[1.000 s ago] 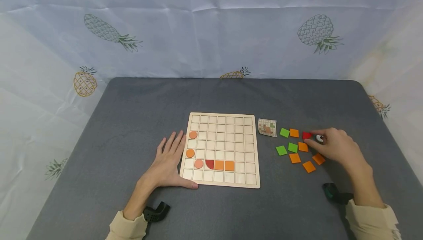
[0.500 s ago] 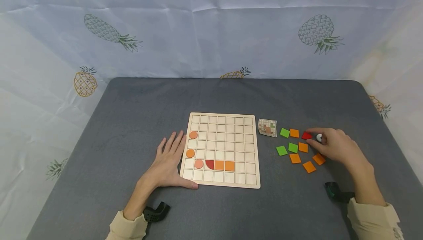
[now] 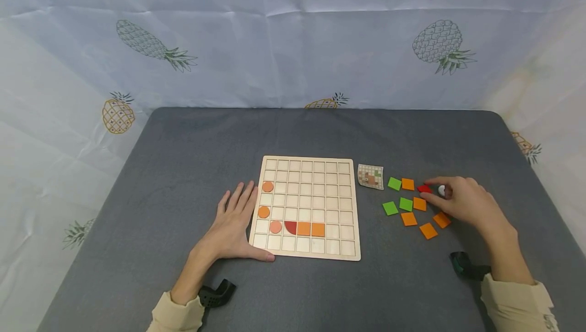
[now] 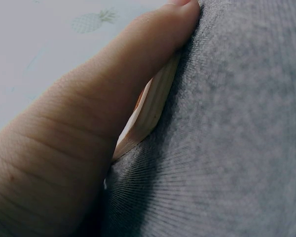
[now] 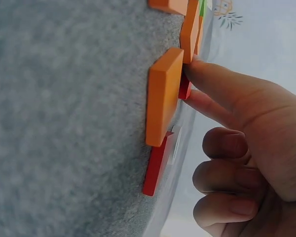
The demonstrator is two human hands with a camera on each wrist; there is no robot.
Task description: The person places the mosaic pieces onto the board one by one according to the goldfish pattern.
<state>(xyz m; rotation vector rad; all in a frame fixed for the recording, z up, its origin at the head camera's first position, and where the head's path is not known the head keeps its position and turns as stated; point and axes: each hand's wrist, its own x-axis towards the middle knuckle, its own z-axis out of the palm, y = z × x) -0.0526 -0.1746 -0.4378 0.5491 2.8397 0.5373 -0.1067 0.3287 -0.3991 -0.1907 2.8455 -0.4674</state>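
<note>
A pale wooden grid board (image 3: pixel 305 260) lies on the grey table. My left hand (image 3: pixel 229 228) spreads along its left edge, with the thumb (image 4: pixel 153 39) against the front edge. Orange and pink discs (image 3: pixel 275 227), a red quarter-round piece (image 3: pixel 290 227) and two orange squares (image 3: pixel 303 229) sit in the grid. To the right, the thumb and forefinger of my right hand (image 3: pixel 469 202) pinch a red tile (image 3: pixel 424 188), seen edge-on between the fingertips in the right wrist view. The other fingers are curled in. A white round piece (image 3: pixel 441 190) shows partly beneath the hand.
Loose green tiles (image 3: pixel 406 204) and orange tiles (image 3: pixel 428 231) lie left of and in front of my right hand. A small printed pattern card (image 3: pixel 370 177) lies beside the board. Another red piece (image 5: pixel 158 165) appears in the right wrist view. A pineapple-print cloth (image 3: pixel 293 57) hangs behind the table.
The red tile has turned and tilted a little between my right thumb and forefinger, and the right hand shifted slightly rightward at first. The left hand and board have stayed put.
</note>
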